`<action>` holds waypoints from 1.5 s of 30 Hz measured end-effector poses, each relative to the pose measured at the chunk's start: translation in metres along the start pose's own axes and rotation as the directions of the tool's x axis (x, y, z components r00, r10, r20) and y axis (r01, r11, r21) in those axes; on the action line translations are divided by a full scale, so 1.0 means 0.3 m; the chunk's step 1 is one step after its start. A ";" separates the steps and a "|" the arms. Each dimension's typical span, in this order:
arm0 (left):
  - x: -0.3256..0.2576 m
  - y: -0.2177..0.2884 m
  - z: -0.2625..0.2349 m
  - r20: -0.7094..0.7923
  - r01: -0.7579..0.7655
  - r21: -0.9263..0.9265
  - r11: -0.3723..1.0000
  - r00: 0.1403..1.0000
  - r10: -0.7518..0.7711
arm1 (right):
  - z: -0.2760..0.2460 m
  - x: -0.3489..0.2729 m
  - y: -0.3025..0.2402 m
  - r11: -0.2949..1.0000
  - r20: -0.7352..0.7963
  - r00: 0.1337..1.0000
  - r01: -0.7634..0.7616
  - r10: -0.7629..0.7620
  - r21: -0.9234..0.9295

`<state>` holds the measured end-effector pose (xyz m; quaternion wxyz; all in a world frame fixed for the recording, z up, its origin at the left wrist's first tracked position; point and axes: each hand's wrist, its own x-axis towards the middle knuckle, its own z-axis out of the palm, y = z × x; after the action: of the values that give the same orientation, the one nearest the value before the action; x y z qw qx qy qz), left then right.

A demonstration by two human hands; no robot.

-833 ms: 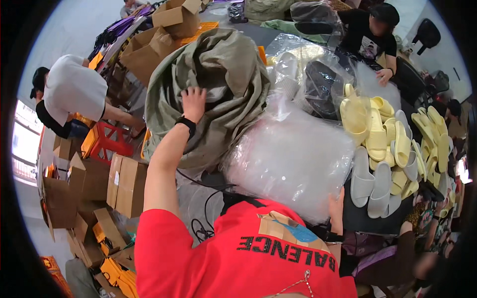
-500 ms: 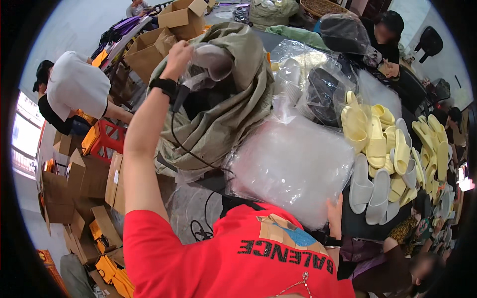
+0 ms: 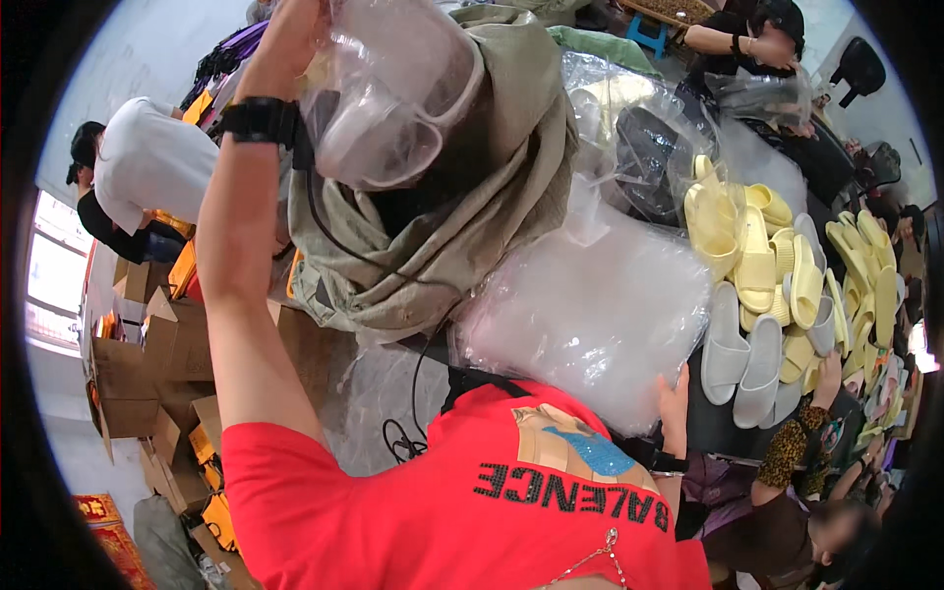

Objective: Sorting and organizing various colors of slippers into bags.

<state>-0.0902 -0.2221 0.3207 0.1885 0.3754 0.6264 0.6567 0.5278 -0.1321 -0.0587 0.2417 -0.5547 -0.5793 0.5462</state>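
At the top, my left hand (image 3: 300,29) is closed on a clear plastic bag of pale slippers (image 3: 388,138), raised over the mouth of a large grey-green woven sack (image 3: 511,197). The upper part of this hand is cut off by the frame edge. My right hand (image 3: 674,398) rests with fingers apart against the near right edge of a stack of clear plastic bags (image 3: 590,310) on the table. Just beyond it lie a pair of grey slippers (image 3: 757,369) and several yellow slippers (image 3: 755,261).
Dark slippers in clear bags (image 3: 649,157) lie behind the stack. A black cable (image 3: 418,379) runs from my left wrist across the sack. Cardboard boxes (image 3: 182,344) crowd the left side. A co-worker (image 3: 757,39) handles a bagged item at the far right; others are nearby.
My left hand has lifted the bagged slippers up and toward the far left, out of the sack's mouth. My right hand stays by the bag stack. The far co-worker has lowered a bagged item.
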 end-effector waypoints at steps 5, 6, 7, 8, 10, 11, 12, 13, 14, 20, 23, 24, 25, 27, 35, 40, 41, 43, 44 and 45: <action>-0.003 -0.031 0.091 0.239 -0.354 0.130 0.926 0.918 0.317 | -0.008 -0.017 0.032 0.971 -0.222 0.967 0.069 -0.121 -0.230; -0.154 0.052 0.048 0.196 -0.317 0.170 0.933 0.939 0.283 | -0.014 0.032 0.033 0.911 -0.200 0.949 0.155 -0.245 -0.382; -0.247 0.055 0.034 0.182 -0.284 0.157 0.946 0.950 0.255 | -0.011 0.032 -0.045 0.804 -0.170 0.936 0.161 -0.308 -0.572; -0.312 0.056 0.043 0.197 -0.255 0.133 0.958 0.954 0.227 | -0.018 0.044 -0.042 0.726 -0.177 0.913 0.162 -0.366 -0.668; -0.417 0.094 0.099 0.263 -0.197 0.116 0.974 0.951 0.161 | -0.003 0.040 -0.085 0.712 -0.160 0.855 0.291 -0.493 -0.638; -0.389 0.008 0.150 0.351 -0.175 0.020 0.984 0.923 0.157 | 0.002 0.000 -0.149 0.766 -0.215 0.852 0.285 -0.478 -0.576; -0.459 0.046 0.168 0.368 -0.135 0.021 0.991 0.922 0.118 | 0.008 0.014 -0.182 0.810 -0.127 0.875 0.365 -0.467 -0.459; -0.435 -0.024 0.229 0.449 -0.092 -0.049 0.995 0.888 0.104 | 0.016 -0.008 -0.217 0.923 -0.157 0.918 0.332 -0.364 -0.195; -0.460 -0.030 0.281 0.492 -0.041 -0.075 0.996 0.868 0.073 | 0.032 -0.029 -0.289 0.949 -0.100 0.954 0.293 -0.283 0.114; -0.397 -0.290 0.690 0.589 0.388 -0.258 0.885 0.789 -0.175 | 0.022 -0.103 -0.314 0.478 0.150 0.960 -0.019 -0.238 0.878; -0.411 -0.548 0.737 0.500 0.390 0.080 0.917 0.780 -0.376 | 0.009 -0.101 -0.256 0.820 0.059 0.990 0.070 -0.125 0.568; -0.434 -0.591 0.735 0.432 0.390 0.084 0.917 0.815 -0.386 | -0.004 -0.097 -0.230 0.831 0.064 0.997 -0.064 0.034 0.553; -0.463 -0.622 0.727 0.355 0.390 0.084 0.917 0.848 -0.393 | -0.015 -0.091 -0.206 0.824 0.070 0.979 -0.197 0.189 0.531; -0.527 -0.682 0.689 0.374 0.512 -0.002 0.859 0.797 -0.474 | 0.002 -0.100 -0.146 0.858 0.019 0.972 -0.216 0.235 0.465; -0.797 -0.850 0.669 0.509 0.638 0.365 0.678 0.473 -0.719 | 0.019 -0.073 -0.136 0.922 -0.078 0.964 -0.218 0.255 0.319; -0.746 -0.846 0.717 0.697 0.581 0.150 0.800 0.512 -0.503 | 0.032 -0.066 -0.131 0.845 -0.147 0.975 -0.064 0.166 0.530; -0.735 -0.823 0.723 0.730 0.561 0.061 0.826 0.539 -0.420 | 0.034 -0.075 -0.149 0.774 -0.167 0.969 -0.035 0.180 0.632; -0.719 -0.765 0.691 0.826 0.629 -0.049 0.776 0.462 -0.322 | -0.001 -0.068 -0.115 0.672 -0.089 0.974 -0.075 0.206 0.737; -0.724 -0.732 0.670 0.875 0.711 -0.135 0.690 0.412 -0.253 | -0.017 -0.066 -0.088 0.609 -0.048 0.975 -0.098 0.218 0.787; -0.731 -0.718 0.650 0.914 0.785 -0.204 0.585 0.367 -0.175 | -0.034 -0.067 -0.061 0.647 -0.024 0.978 -0.117 0.205 0.754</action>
<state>0.1458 -0.2156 0.0438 0.7652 0.3304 0.2910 0.4696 0.5352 -0.1428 -0.0327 0.4293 -0.4839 -0.2382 0.7244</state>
